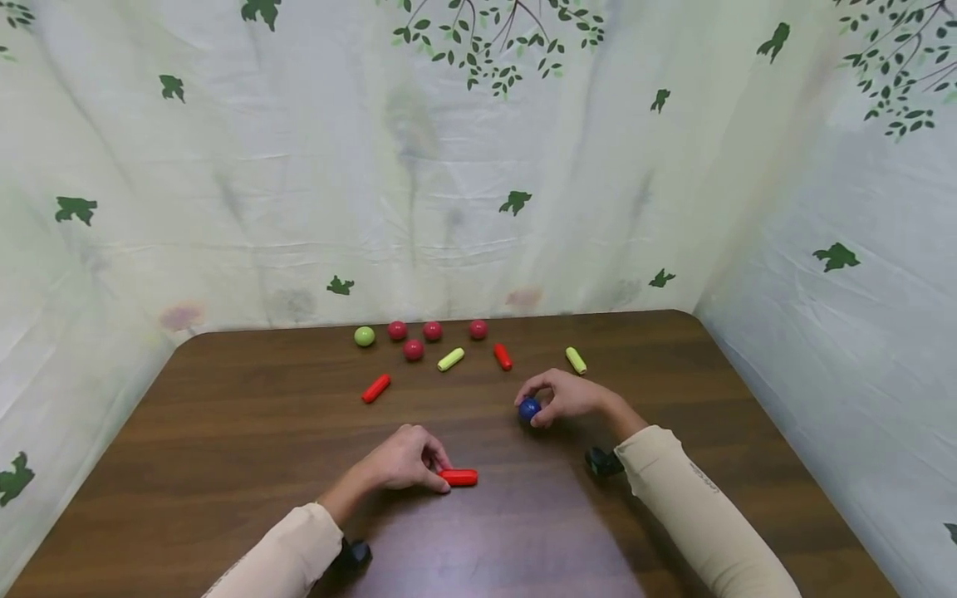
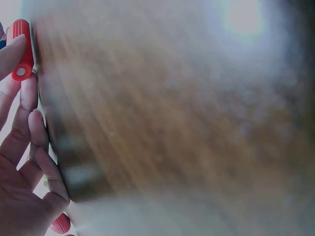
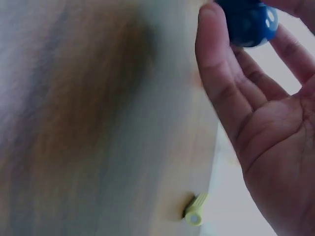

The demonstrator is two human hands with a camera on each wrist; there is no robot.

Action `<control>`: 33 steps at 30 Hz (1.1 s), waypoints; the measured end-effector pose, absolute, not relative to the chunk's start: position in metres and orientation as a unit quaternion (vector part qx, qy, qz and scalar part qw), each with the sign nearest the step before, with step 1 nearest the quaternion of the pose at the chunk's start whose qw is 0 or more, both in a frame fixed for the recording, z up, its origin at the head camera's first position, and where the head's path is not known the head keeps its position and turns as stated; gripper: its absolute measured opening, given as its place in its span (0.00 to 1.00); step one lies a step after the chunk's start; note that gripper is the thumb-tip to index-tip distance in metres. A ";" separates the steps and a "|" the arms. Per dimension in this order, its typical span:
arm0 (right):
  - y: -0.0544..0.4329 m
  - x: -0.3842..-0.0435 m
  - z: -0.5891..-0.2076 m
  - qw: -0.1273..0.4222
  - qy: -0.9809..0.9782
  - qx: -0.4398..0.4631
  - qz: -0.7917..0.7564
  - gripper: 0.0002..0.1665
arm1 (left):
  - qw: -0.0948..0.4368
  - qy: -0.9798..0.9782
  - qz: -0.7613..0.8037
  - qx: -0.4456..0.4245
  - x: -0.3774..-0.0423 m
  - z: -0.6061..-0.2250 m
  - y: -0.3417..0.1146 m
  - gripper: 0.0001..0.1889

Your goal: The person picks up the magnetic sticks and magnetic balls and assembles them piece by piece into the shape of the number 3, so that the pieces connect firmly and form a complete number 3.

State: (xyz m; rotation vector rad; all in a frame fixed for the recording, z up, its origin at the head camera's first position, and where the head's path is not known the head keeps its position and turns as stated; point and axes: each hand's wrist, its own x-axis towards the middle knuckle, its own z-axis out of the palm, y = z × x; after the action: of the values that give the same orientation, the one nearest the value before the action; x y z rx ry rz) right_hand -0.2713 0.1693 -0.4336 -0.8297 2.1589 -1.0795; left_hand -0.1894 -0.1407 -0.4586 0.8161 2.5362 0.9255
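Observation:
In the head view my left hand (image 1: 407,459) pinches the near end of a red ribbed cylinder (image 1: 459,477) between thumb and fingers, low over the table. The left wrist view shows the thumb over the side of this red cylinder (image 2: 21,51), with a white dot on its end face. Farther forward and to the right, my right hand (image 1: 562,397) holds a shiny blue ball (image 1: 529,409) between its thumb and fingers. That blue ball (image 3: 251,23) appears at the top of the right wrist view, partly hidden by the fingers.
Along the table's (image 1: 247,448) far side are several dark red balls (image 1: 414,350) and a green ball (image 1: 364,336). Nearer lie red cylinders (image 1: 376,389) (image 1: 503,357) and yellow-green cylinders (image 1: 451,360) (image 1: 576,360). A leaf-patterned white cloth (image 1: 449,208) hangs behind.

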 end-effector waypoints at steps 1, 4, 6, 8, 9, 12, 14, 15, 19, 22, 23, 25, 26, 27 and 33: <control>0.170 -0.270 -0.433 0.296 0.806 -0.313 -0.407 0.19 | 0.159 0.888 0.325 0.286 -0.189 -0.459 -0.141 0.08; 0.172 -0.266 -0.433 0.303 0.801 -0.314 -0.410 0.20 | 0.158 0.887 0.325 0.287 -0.190 -0.459 -0.141 0.08; 0.172 -0.265 -0.433 0.301 0.802 -0.313 -0.410 0.20 | 0.159 0.886 0.327 0.287 -0.190 -0.459 -0.142 0.08; 0.172 -0.264 -0.433 0.296 0.806 -0.316 -0.404 0.19 | 0.160 0.885 0.328 0.288 -0.190 -0.459 -0.142 0.08; 0.172 -0.263 -0.432 0.293 0.809 -0.318 -0.398 0.18 | 0.161 0.885 0.329 0.287 -0.190 -0.459 -0.143 0.08; 0.170 -0.263 -0.430 0.291 0.815 -0.328 -0.379 0.17 | 0.161 0.885 0.329 0.288 -0.190 -0.459 -0.143 0.08; 0.168 -0.263 -0.428 0.299 0.814 -0.334 -0.368 0.16 | 0.160 0.885 0.329 0.289 -0.190 -0.459 -0.143 0.08; 0.167 -0.263 -0.428 0.305 0.813 -0.336 -0.366 0.16 | 0.159 0.885 0.329 0.290 -0.189 -0.460 -0.143 0.08; 0.162 -0.262 -0.430 0.331 0.803 -0.335 -0.366 0.15 | 0.160 0.883 0.332 0.289 -0.189 -0.460 -0.142 0.08; 0.156 -0.261 -0.432 0.346 0.796 -0.331 -0.369 0.15 | 0.164 0.882 0.337 0.287 -0.188 -0.460 -0.142 0.07; 0.155 -0.260 -0.433 0.350 0.795 -0.331 -0.369 0.15 | 0.164 0.881 0.339 0.287 -0.188 -0.460 -0.142 0.07; 0.151 -0.259 -0.433 0.356 0.794 -0.331 -0.366 0.16 | 0.168 0.880 0.341 0.285 -0.187 -0.459 -0.142 0.07; 0.149 -0.258 -0.433 0.357 0.793 -0.335 -0.363 0.15 | 0.168 0.880 0.342 0.285 -0.187 -0.459 -0.142 0.07; 0.147 -0.257 -0.433 0.356 0.794 -0.340 -0.358 0.15 | 0.168 0.879 0.342 0.286 -0.187 -0.459 -0.142 0.07; 0.134 -0.254 -0.436 0.348 0.796 -0.374 -0.326 0.14 | 0.169 0.881 0.339 0.284 -0.189 -0.458 -0.142 0.07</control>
State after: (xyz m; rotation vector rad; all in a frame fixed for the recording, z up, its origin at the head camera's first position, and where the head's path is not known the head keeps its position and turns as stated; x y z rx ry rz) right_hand -0.2539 0.1345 -0.4358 -0.9698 2.0631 -0.8450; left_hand -0.1890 -0.1418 -0.4582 0.8066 2.5038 0.9639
